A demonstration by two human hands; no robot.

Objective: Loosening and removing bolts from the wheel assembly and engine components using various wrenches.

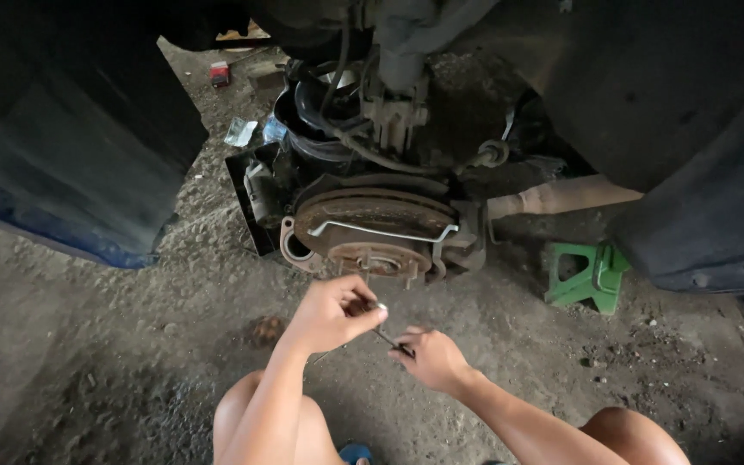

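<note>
Both hands, left hand [331,312] and right hand [430,357], pinched a thin metal tool [387,337] just below the rusty brake disc [375,226]; a green jack stand [587,275] stood right of it.

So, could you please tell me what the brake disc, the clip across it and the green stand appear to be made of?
Brake disc: seemingly cast metal, its face matt brown with rust. Clip: thin bent wire, probably steel, pale grey and shinier than the disc. Green stand: likely painted metal, with flat angular faces; plastic cannot be ruled out.
</note>
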